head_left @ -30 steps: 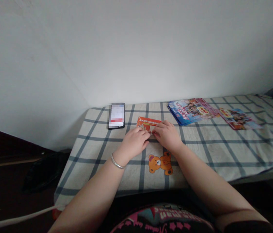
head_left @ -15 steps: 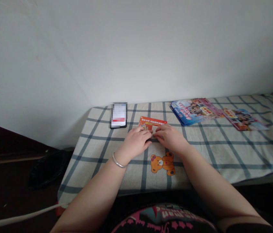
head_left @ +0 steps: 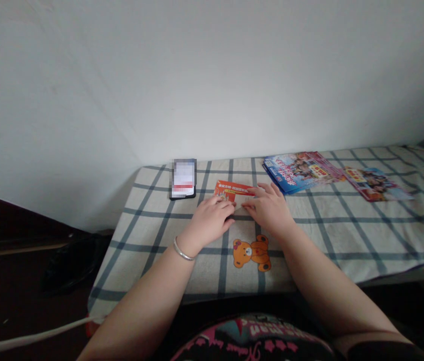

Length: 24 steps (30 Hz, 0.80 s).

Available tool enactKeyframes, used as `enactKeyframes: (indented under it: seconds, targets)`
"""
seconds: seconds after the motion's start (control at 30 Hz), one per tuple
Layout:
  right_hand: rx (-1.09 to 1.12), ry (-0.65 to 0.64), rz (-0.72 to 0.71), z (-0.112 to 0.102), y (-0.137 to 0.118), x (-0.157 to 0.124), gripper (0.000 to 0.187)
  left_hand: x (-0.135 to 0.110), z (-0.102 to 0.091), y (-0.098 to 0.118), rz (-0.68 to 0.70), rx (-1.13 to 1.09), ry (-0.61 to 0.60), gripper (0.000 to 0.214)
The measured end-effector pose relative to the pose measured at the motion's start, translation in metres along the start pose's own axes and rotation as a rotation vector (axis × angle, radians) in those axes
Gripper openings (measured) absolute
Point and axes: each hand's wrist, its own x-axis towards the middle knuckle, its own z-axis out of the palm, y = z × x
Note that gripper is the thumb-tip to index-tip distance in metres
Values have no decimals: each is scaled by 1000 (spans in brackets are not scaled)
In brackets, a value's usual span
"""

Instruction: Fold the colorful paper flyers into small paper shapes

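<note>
A red and white printed leaflet lies on the checked cloth between my hands, with a pale part showing near its right lower side, as if folded over. My left hand rests on its lower left, fingers bent together and pressing the paper at the edge. On the right side, my right hand touches the leaflet with its fingers spread apart over the paper. The fingers cover parts of the leaflet. Below it, an orange bear print shows on the cloth.
A phone with a lit screen lies left of the leaflet. Toward the right sit a stack of colourful flyers and another flyer pile. Behind the checked tablecloth rises a white wall. A black bag is down at left.
My right hand has shifted slightly right and its fingers have spread, uncovering more of the leaflet's pale part. My left hand stays in about the same place on the leaflet.
</note>
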Motion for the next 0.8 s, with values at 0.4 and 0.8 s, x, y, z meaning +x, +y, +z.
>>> enactKeyframes:
  seconds: [0.4, 0.8]
  targets:
    - [-62, -39, 206, 3, 27, 0, 21, -1, 0, 0, -5, 1, 0, 20]
    - [-104, 9, 148, 0, 13, -1, 28, 6, 6, 7, 1, 31, 14, 34]
